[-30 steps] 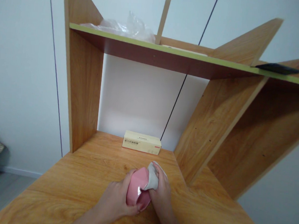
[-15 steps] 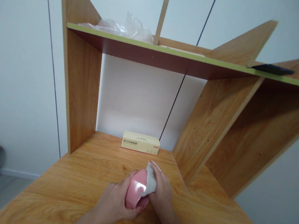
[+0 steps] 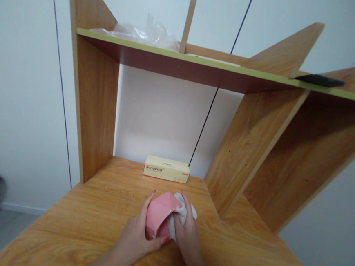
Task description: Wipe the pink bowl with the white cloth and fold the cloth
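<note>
A glossy pink bowl with faceted sides is tilted on its side above the desk, its opening facing toward me and to the right. My left hand grips it from the left, thumb at the lower rim and fingers along the outer wall. In my right hand is a crumpled pale grey cloth, pressed against the bowl's right rim. Part of the cloth reaches into the opening. The bowl's far side is hidden.
Behind the bowl, a cream cardboard box lies on the wooden desk. Overhead, a shelf carries a clear plastic bag and a dark flat object. Upright wooden panels stand at right and left.
The bowl has turned in my left hand, showing more of its faceted outside. My right hand has shifted the cloth around the rim, fingers now bent at the opening.
</note>
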### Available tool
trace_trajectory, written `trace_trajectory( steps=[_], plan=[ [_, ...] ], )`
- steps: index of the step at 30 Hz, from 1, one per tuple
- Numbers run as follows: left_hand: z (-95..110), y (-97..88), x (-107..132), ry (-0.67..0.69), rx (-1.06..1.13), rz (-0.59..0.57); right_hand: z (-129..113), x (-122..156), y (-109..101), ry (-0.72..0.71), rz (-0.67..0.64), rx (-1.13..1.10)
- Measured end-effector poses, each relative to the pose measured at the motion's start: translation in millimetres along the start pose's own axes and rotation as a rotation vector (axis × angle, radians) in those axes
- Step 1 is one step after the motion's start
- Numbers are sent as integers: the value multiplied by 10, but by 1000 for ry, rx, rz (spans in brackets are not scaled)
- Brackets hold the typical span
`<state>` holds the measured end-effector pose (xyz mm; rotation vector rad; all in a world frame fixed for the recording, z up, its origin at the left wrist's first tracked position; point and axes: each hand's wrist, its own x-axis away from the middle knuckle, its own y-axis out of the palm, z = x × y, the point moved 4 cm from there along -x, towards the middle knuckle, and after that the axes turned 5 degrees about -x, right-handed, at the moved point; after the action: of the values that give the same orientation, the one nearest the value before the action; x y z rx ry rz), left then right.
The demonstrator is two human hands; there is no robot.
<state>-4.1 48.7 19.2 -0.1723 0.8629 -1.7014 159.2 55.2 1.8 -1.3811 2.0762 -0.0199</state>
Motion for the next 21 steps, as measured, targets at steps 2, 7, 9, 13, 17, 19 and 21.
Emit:
trace_trajectory(
  steps=[2, 7, 9, 13, 17, 19, 21],
  plan=[
    [11, -18, -9, 18, 11, 5, -11, -6, 11, 17, -11, -14],
    [-8, -65, -34, 18, -42, 28, -62, -32, -22, 17, 48, 99],
    [-15, -64, -41, -3, -101, 22, -74, -43, -30, -7, 39, 150],
    [0, -43, -40, -18, -168, 7, -70, -47, -66, -111, 43, 214],
    [36, -49, -20, 6, -183, 25, -71, -19, -112, -288, 80, 271],
    [46, -57, -11, 13, -188, 35, -73, -1, -121, -360, 80, 293],
    [47, -60, -6, 23, -187, 46, -76, 14, -127, -415, 91, 303]
  ],
)
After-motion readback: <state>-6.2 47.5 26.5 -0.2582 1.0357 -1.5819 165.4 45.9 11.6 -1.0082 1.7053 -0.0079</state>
